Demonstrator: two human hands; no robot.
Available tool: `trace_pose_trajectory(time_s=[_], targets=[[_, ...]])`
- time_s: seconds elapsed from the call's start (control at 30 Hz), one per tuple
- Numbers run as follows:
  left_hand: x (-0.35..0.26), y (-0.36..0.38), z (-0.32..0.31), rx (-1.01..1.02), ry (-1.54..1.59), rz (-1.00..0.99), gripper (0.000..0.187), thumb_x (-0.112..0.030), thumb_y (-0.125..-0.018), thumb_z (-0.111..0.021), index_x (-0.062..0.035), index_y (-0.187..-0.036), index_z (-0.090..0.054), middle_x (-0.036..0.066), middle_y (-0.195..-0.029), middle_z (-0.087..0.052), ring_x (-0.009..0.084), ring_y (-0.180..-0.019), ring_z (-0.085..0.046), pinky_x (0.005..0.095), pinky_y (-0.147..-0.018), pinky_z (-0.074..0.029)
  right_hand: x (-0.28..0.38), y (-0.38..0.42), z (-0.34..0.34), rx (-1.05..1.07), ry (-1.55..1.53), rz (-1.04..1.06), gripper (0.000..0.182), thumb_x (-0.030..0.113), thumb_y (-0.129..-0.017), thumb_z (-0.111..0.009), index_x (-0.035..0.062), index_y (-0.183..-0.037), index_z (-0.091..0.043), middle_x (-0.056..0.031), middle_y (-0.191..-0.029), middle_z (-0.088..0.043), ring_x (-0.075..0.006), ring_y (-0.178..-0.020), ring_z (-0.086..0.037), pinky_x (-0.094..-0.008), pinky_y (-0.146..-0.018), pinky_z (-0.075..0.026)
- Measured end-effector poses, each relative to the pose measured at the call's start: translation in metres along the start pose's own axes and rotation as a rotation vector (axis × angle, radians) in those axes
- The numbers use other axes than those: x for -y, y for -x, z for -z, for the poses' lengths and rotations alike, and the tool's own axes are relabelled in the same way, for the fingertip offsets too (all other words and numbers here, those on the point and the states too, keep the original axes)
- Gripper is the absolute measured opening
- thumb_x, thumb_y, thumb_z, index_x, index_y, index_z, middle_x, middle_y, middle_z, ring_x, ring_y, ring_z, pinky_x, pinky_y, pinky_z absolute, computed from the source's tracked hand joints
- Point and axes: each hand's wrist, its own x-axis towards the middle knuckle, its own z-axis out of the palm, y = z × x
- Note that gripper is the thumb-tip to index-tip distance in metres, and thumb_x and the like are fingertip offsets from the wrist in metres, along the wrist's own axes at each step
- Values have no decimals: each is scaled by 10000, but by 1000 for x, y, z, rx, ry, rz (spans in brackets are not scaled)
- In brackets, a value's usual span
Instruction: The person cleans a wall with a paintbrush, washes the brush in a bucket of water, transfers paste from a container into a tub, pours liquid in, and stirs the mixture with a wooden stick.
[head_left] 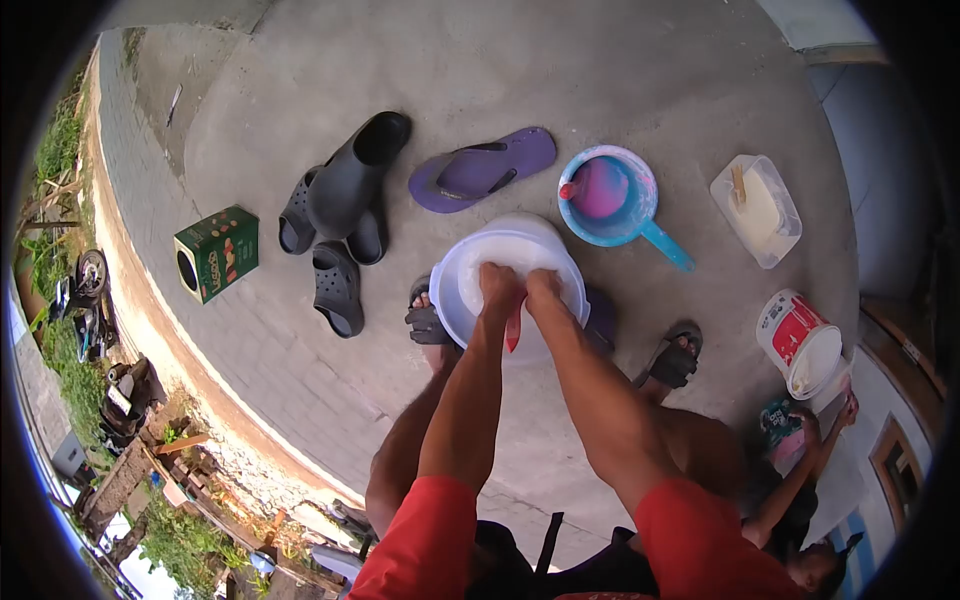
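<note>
A pale white basin [452,318] stands on the concrete between my feet, with whitish liquid inside. My left hand [497,283] reaches into it, the fingers bent down and partly hidden at the liquid. Beside it on the right, my right hand [543,285] is also down in the basin, its fingertips hidden. A red pointed piece [514,328] shows between my two wrists; whether either hand holds it is unclear. To the upper right of the basin is a blue dipper [608,232] with pink liquid and a red-ended thing resting in it.
Black clogs [358,170] and a purple flip-flop [483,172] lie beyond the basin. A green box [218,252] stands left. At right are a clear tub [762,212], a white-and-red bucket [792,335] and another person [800,480] near the wall. Motorbikes are far left.
</note>
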Motion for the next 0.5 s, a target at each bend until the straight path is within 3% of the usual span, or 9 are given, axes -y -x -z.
trace_pose_trajectory(time_s=[0.03,0.07,0.17,0.23,0.3,0.33,0.37,0.4,0.5], targets=[[8,-10,0,12,-12,14,238,-89,-792,-618,69,-942,-714,289,-1002,-694,385,-942,-698,433,-811,-545,-11,-14,-4,24,207,81,433,135,-902,-501,-81,-1272,-568,-293,-1322,-571,-417,-1180,-598,-459,-960,-515],[26,-29,-7,142,-464,-222,236,-100,-806,-582,39,-933,-725,272,-965,-702,399,-934,-695,447,-802,-545,-19,-27,-5,48,423,195,400,133,-897,-518,-73,-1232,-591,-287,-1286,-589,-412,-1152,-612,-460,-939,-522],[46,-23,-7,211,-697,-447,257,-126,-866,-517,-30,-924,-748,240,-896,-714,389,-929,-697,462,-791,-543,-45,-45,2,53,878,499,306,129,-881,-569,-50,-1113,-657,-272,-1177,-642,-398,-1069,-652,-464,-879,-541],[51,-27,-2,329,-577,-434,197,-109,-858,-559,-4,-941,-703,235,-909,-686,390,-897,-662,463,-776,-526,-55,-38,7,4,972,581,249,126,-871,-603,-35,-1034,-702,-262,-1104,-678,-389,-1013,-679,-466,-839,-554],[45,-25,1,273,-243,-549,196,-94,-833,-577,31,-961,-656,210,-887,-651,345,-830,-620,449,-721,-497,-52,-19,6,-46,972,637,218,126,-850,-643,-24,-986,-724,-258,-1060,-695,-389,-965,-695,-468,-798,-563],[40,-25,4,309,-69,-503,208,-87,-820,-587,48,-971,-633,198,-876,-634,322,-797,-599,443,-694,-482,-47,-8,5,-75,987,691,214,127,-834,-667,-20,-979,-724,-260,-1053,-695,-393,-945,-697,-468,-777,-566],[12,-12,14,521,150,41,251,-74,-800,-588,66,-1005,-622,174,-905,-641,273,-842,-608,426,-711,-484,-31,13,5,-60,181,309,234,126,-837,-654,-28,-1004,-709,-259,-1050,-690,-364,-949,-695,-443,-778,-563],[-2,0,24,542,131,41,251,-74,-800,-588,66,-1005,-622,174,-905,-641,273,-842,-608,426,-711,-484,-24,28,8,-45,-612,-83,255,126,-840,-642,-36,-1029,-694,-258,-1047,-686,-334,-953,-694,-418,-778,-560],[-24,17,39,555,99,126,298,-52,-776,-575,85,-1036,-622,143,-952,-651,225,-922,-614,405,-752,-497,-40,22,-9,-103,-603,-14,306,118,-839,-615,-58,-1084,-664,-285,-1120,-662,-312,-987,-695,-424,-775,-556]])
